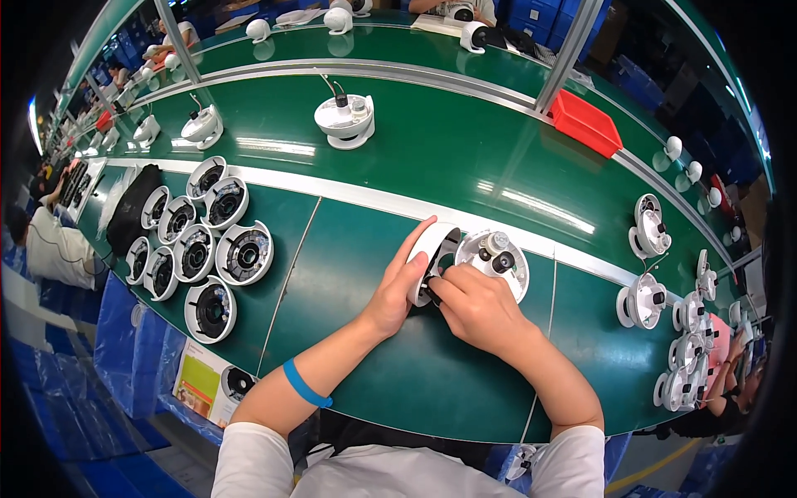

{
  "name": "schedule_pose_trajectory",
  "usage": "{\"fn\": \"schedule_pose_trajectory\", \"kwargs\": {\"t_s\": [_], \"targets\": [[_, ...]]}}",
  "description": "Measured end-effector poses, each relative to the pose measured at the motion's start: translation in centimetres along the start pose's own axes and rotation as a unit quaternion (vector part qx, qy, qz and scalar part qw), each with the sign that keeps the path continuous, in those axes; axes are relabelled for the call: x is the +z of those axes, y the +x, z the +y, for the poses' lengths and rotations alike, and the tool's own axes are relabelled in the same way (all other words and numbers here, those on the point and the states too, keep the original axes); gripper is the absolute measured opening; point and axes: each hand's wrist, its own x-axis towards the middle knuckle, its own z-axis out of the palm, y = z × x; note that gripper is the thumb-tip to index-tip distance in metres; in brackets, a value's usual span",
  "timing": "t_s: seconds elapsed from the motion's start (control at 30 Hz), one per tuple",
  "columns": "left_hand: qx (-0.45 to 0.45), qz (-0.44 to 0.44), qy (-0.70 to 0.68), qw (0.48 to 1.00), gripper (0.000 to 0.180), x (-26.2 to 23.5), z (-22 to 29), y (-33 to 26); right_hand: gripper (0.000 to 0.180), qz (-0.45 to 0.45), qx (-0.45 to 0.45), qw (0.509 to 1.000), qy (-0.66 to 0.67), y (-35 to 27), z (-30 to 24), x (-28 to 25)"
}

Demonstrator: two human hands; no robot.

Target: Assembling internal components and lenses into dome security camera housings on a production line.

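Two hands meet mid-counter (365,249): the left hand (397,286) clamps its fingers around a white dome cover (427,249), tilted on edge just left of the camera base (496,261), while the right hand (473,311) pinches at the cover's inner side.

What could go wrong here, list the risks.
The left hand tilts the white dome cover on edge with only fingertips; it might slip onto the camera base. The right hand works at a dark part between them, so fingers could get pinched. The exposed lens could be smudged.
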Motion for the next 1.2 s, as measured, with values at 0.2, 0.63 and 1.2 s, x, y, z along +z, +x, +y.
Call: {"fn": "schedule_pose_trajectory", "kwargs": {"t_s": [0.2, 0.63, 1.2], "targets": [[0.026, 0.018, 0.033, 0.999, 0.07, 1.3, -1.7, 0.2, 0.017, -0.008, -0.015, 0.997, -0.082, -1.4, -0.1, -0.2], [0.052, 0.015, 0.169, 0.984, 0.065, 2.8, -3.5, 1.2, 0.012, -0.025, -0.076, 0.986, -0.143, -2.7, 2.1, -1.5], [-0.051, 0.109, -0.035, 0.992, 0.071, 8.9, -5.1, 1.7, 0.034, -0.011, 0.224, 0.969, 0.099, -6.8, 4.2, -10.9]]}}
